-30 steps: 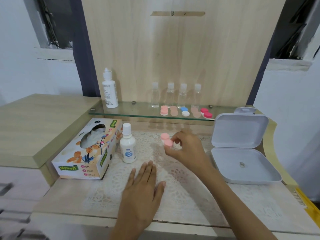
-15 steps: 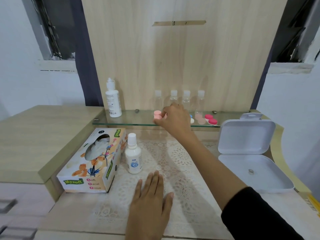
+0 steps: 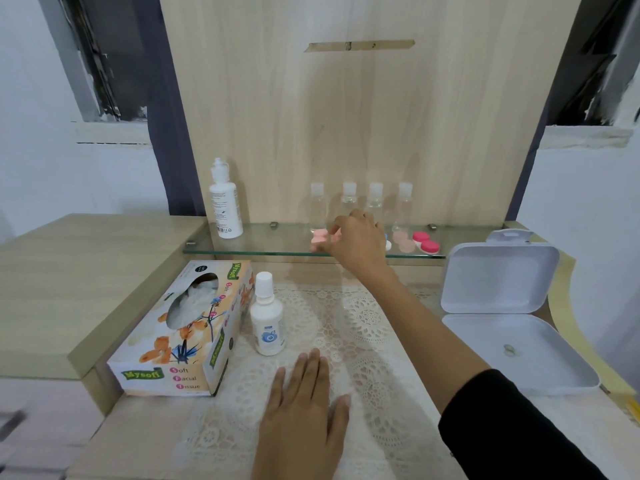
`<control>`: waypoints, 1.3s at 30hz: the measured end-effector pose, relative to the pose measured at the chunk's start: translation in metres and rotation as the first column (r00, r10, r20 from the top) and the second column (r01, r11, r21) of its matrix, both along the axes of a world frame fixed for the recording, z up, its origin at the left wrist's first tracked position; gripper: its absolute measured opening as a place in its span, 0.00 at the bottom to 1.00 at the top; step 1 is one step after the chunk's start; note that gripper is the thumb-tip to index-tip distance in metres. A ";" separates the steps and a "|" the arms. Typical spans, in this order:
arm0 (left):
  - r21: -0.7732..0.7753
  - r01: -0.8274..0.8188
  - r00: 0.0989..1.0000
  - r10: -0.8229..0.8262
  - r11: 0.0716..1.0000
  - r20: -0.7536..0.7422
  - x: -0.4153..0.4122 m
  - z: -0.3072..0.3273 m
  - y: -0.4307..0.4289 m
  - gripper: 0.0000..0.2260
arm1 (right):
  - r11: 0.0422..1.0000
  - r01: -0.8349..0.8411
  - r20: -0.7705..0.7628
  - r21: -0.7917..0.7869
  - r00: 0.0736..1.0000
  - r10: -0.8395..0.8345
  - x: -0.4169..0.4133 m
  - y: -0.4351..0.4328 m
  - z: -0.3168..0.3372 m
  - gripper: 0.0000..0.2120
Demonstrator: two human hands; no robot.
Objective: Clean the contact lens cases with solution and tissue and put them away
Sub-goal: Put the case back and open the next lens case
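My right hand (image 3: 356, 242) reaches up to the glass shelf (image 3: 249, 251) and pinches the right end of a pink contact lens case (image 3: 318, 236), which rests on the glass. More cases lie on the shelf to the right of the hand: a peach one (image 3: 402, 242), a red-pink one (image 3: 426, 242) and a blue-white one (image 3: 387, 241) mostly hidden by my hand. My left hand (image 3: 304, 407) lies flat on the lace mat (image 3: 367, 327), holding nothing. A small white solution bottle (image 3: 267, 318) stands capped beside the tissue box (image 3: 180, 330).
A tall white bottle (image 3: 224, 202) and several small clear bottles (image 3: 375, 199) stand at the back of the shelf. A white hinged box (image 3: 512, 323) lies open at the right. A wooden side surface (image 3: 76, 268) sits to the left.
My right hand carried the pink case from above the mat up to the glass shelf, where the case now rests. The view tilted upward. My left hand stayed flat on the mat.
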State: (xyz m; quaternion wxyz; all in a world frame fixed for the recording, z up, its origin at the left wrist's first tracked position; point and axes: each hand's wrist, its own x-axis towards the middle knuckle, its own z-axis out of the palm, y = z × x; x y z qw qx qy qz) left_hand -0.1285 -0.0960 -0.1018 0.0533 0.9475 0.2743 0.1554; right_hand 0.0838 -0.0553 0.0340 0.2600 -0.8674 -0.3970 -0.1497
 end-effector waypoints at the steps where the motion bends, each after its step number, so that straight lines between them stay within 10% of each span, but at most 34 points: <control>1: 0.004 -0.002 1.000 0.002 1.000 0.005 0.000 0.000 0.000 0.32 | 1.000 -0.004 -0.007 0.003 1.000 0.004 0.003 -0.003 0.000 0.24; 13: -0.028 0.017 1.000 -0.017 0.999 -0.011 0.001 0.003 0.000 0.32 | 0.996 -0.031 0.054 0.087 0.998 0.027 0.007 -0.018 -0.002 0.10; 23: -0.131 0.030 0.998 -0.038 0.991 -0.057 -0.003 0.005 -0.003 0.31 | 0.933 -0.118 -0.208 0.339 0.958 0.196 -0.015 -0.075 -0.012 0.11; 31: -0.105 0.012 1.000 -0.014 0.994 -0.024 -0.004 0.020 -0.008 0.52 | 0.929 -0.297 -0.345 0.222 0.867 0.360 -0.042 -0.138 -0.059 0.14; 39: -0.139 0.032 0.998 -0.024 0.990 0.053 -0.006 0.017 -0.009 0.51 | 0.924 -0.285 -0.459 0.253 0.806 0.374 -0.052 -0.155 -0.091 0.16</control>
